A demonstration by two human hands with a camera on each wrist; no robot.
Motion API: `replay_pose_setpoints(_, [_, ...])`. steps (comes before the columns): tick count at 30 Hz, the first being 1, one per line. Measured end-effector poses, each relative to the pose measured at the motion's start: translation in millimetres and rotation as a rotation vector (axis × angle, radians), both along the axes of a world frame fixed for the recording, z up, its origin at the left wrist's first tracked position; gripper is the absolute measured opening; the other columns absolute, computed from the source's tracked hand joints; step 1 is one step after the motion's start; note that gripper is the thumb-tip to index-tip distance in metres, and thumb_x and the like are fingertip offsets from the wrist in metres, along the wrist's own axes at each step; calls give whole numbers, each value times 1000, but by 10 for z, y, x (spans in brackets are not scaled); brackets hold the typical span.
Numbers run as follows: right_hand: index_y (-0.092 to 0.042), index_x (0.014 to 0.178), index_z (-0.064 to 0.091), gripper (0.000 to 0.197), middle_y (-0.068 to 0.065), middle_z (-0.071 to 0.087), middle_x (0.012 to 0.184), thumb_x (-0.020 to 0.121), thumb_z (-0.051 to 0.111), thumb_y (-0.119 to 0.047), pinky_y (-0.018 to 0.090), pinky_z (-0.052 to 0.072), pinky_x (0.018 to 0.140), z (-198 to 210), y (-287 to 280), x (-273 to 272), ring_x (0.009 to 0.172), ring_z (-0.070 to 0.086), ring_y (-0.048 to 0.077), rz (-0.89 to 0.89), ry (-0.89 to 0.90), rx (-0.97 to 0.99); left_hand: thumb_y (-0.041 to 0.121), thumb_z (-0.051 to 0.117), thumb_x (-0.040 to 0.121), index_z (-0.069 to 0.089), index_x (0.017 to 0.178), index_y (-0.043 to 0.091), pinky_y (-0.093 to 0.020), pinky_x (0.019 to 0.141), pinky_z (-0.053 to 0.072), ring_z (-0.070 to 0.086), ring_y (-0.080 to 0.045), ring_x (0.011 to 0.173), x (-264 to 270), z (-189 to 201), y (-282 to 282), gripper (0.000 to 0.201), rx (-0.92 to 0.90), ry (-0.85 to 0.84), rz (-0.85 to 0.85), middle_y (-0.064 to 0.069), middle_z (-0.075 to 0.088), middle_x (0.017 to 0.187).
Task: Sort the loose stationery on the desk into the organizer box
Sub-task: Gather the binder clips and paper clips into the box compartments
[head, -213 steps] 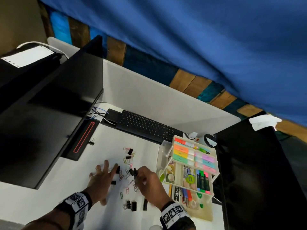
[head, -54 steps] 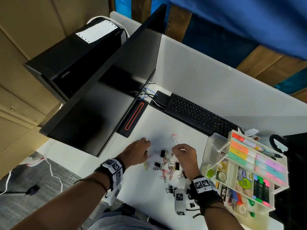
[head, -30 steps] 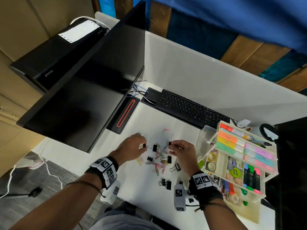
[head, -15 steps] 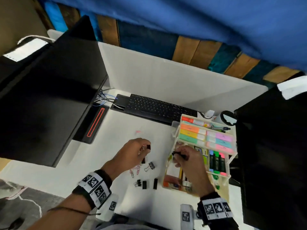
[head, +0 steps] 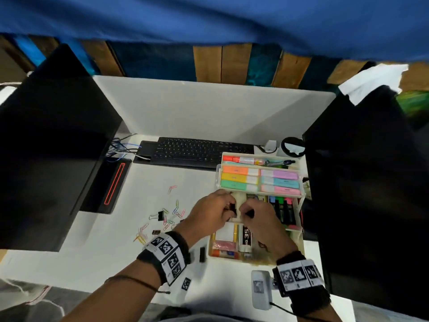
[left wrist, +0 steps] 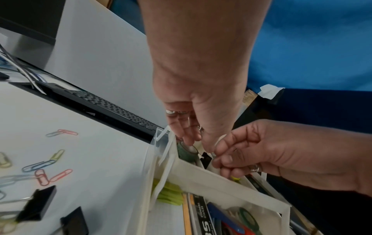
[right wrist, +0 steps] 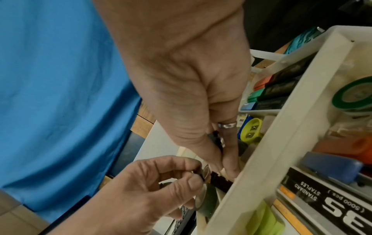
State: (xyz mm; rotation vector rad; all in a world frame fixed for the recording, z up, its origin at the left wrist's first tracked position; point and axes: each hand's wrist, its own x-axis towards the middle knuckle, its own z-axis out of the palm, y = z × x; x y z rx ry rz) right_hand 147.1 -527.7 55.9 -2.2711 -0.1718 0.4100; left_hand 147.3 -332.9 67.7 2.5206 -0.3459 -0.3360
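The white organizer box point(head: 218, 175) stands at the right of the desk, its wall close up in the wrist views point(left wrist: 221, 179) point(right wrist: 281, 127). Both hands meet over a small compartment at its left side. My left hand point(head: 229, 205) point(right wrist: 198, 172) pinches a black binder clip point(head: 232, 208). My right hand point(head: 246, 212) point(left wrist: 214, 155) pinches another black binder clip point(head: 249, 213) point(right wrist: 216, 136), its fingertips touching a clip point(right wrist: 220, 181) against the box wall. Loose coloured paper clips point(head: 171, 214) point(left wrist: 44, 165) and black binder clips point(head: 158, 216) point(left wrist: 36, 205) lie on the desk to the left.
A black keyboard point(head: 197, 152) lies behind the box. A large dark monitor point(head: 46, 147) with its base point(head: 111, 184) fills the left, another black screen point(head: 371, 182) the right. Highlighters point(head: 283, 210), a staples box point(head: 247, 235) and a tape roll point(left wrist: 187, 151) sit in the box.
My left hand has left the desk with a binder clip and moved right to the box, beside my right hand. The view has swung right and nearer.
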Motion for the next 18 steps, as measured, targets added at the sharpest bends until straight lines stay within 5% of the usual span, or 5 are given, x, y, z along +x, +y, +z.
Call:
replay_pose_setpoints(3, [-20, 94, 72, 13, -10, 69, 90, 91, 72, -7, 14, 50, 74, -24, -69, 19, 86, 64, -1, 4, -8, -4, 25, 70, 91, 68, 119, 26, -31, 86, 52, 64, -18, 106, 19, -11, -59, 27, 62, 2, 0, 8, 59, 122])
replay_pose_setpoints(6, [-17, 88, 70, 11, -5, 68, 83, 96, 64, -11, 30, 54, 70, -27, -14, 90, 77, 63, 8, 28, -88, -51, 25, 70, 91, 67, 121, 27, -31, 85, 55, 64, -17, 103, -1, -18, -20, 30, 57, -3, 40, 9, 60, 124])
replay_pose_setpoints(11, [-12, 83, 69, 31, 3, 66, 80, 92, 68, -41, 39, 57, 68, -12, 226, 140, 74, 64, 21, 59, -71, -311, 27, 72, 92, 67, 125, 30, -29, 78, 54, 66, -15, 90, -84, 24, 84, 33, 34, 0, 96, 10, 61, 112])
replay_pose_setpoints(14, [-12, 60, 61, 45, 2, 56, 55, 91, 68, -44, 34, 47, 52, -9, 235, 174, 52, 56, 18, 79, -22, -313, 29, 72, 93, 68, 124, 29, -26, 75, 50, 61, -8, 85, -126, 71, 135, 31, -3, -14, 89, 15, 57, 106])
replay_pose_setpoints(18, [-6, 53, 51, 47, 6, 42, 48, 91, 64, -30, 32, 32, 46, 54, 161, 167, 43, 41, 19, 120, 7, -225, 31, 72, 94, 67, 123, 30, -29, 77, 54, 64, -7, 82, -200, 63, 191, 29, -57, 17, 14, 16, 57, 106])
